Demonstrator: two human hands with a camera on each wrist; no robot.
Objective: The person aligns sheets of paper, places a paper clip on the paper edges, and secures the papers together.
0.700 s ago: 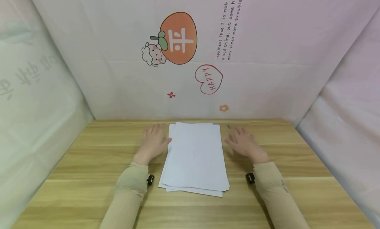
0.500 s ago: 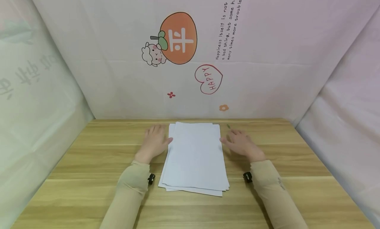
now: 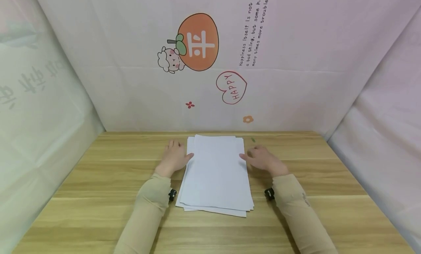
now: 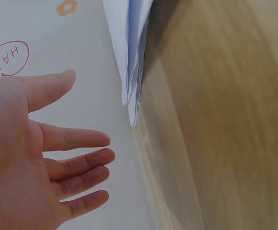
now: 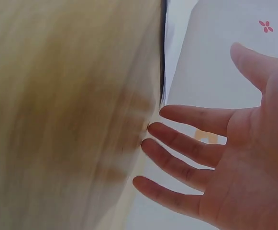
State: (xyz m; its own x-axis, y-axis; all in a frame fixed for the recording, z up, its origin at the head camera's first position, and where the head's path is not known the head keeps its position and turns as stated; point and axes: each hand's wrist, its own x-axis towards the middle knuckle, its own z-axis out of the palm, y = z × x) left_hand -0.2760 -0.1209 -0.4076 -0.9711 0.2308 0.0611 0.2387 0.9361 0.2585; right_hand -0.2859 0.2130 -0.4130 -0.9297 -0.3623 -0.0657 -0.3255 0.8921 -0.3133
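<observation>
A loose stack of white paper sheets (image 3: 217, 173) lies on the wooden table, its edges unevenly lined up. At the stack's left edge is my left hand (image 3: 173, 157), its thumb reaching over the paper's border in the head view. The left wrist view shows this left hand (image 4: 43, 148) with fingers spread and the papers (image 4: 129, 57) apart from them. Along the opposite edge, my right hand (image 3: 264, 159) has its thumb tip over the sheets. In the right wrist view the right hand (image 5: 215, 143) has its fingers extended near the stack's edge, gripping nothing.
The wooden table (image 3: 82, 195) spreads around the stack. A small green piece (image 3: 253, 140) lies beyond the right hand. A white printed cloth (image 3: 148, 100) hangs at the back, with more cloth on both sides. Black wrist cameras (image 3: 269, 194) sit on both forearms.
Both hands have moved inward toward the paper stack, the right one farther. Their thumbs now overlap the sheets' side edges. The stack has stayed in place.
</observation>
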